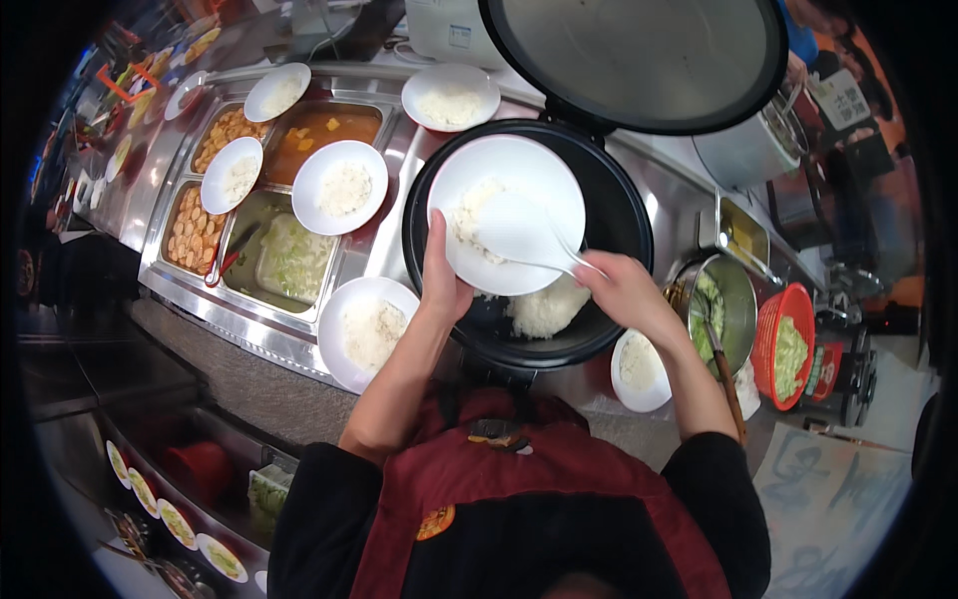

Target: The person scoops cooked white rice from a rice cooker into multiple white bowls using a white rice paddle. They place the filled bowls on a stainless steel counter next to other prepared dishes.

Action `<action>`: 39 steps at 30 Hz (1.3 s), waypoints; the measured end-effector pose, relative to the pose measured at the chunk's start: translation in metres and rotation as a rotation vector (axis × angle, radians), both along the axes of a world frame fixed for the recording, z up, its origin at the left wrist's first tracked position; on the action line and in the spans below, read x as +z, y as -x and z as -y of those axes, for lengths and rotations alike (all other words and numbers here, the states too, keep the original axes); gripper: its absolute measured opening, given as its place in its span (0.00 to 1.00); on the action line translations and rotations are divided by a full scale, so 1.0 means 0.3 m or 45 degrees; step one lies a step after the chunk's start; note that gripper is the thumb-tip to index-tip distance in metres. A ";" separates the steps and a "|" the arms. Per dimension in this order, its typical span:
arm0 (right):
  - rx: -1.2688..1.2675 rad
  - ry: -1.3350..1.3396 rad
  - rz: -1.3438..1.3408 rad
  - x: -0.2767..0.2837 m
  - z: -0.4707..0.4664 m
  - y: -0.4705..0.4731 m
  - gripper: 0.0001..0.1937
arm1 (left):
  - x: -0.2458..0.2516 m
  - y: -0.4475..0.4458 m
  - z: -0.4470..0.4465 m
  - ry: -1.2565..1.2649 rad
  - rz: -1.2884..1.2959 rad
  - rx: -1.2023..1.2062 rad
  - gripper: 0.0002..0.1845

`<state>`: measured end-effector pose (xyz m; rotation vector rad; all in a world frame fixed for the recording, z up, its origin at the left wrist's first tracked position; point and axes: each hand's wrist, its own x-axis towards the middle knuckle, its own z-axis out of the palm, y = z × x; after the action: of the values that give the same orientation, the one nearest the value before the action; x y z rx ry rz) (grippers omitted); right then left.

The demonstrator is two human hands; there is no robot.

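Over a large black rice cooker [644,247] with its lid [636,60] raised, my left hand [443,277] holds the left rim of a white bowl [524,172], thumb on top. Some cooked rice lies on the left side of the bowl. My right hand [625,288] grips the handle of a pale rice paddle [516,224]; its white blade, hard to make out, is over the bowl. A mound of cooked rice [550,307] shows in the cooker below. Bowls of rice stand around, including one [367,333] left of my left forearm and one [640,372] beside my right forearm.
Steel food trays [329,299] at the left hold soup and stewed pieces, with bowls of rice resting over their edges. To the right are a steel pot [737,299] with a ladle and a red basket [807,322] of chopped greens. A person [797,71] is at the upper right.
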<state>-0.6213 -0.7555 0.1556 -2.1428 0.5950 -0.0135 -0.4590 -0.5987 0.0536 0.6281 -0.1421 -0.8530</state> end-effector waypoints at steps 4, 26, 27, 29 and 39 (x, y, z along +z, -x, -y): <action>-0.115 -0.626 -0.066 -0.132 0.082 -0.009 0.15 | -0.006 -0.078 -0.032 -0.114 -0.058 0.238 0.37; 0.213 -0.734 -0.456 -0.877 0.087 -0.261 0.15 | 0.067 -0.179 -0.509 -0.684 0.142 0.798 0.38; 0.218 -0.796 -0.462 -0.836 0.108 -0.255 0.16 | 0.070 -0.178 -0.505 -0.666 0.163 0.795 0.38; 0.181 -0.860 -0.402 -0.728 0.128 -0.232 0.16 | 0.071 -0.175 -0.494 -0.715 0.184 0.824 0.38; 0.103 0.422 0.157 -0.072 0.080 -0.119 0.12 | 0.073 -0.038 -0.192 -0.314 0.101 0.398 0.35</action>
<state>-0.5857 -0.7794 0.1341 -2.4641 0.4577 -0.2111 -0.4475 -0.5410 0.0755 0.8901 -0.0081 -0.5469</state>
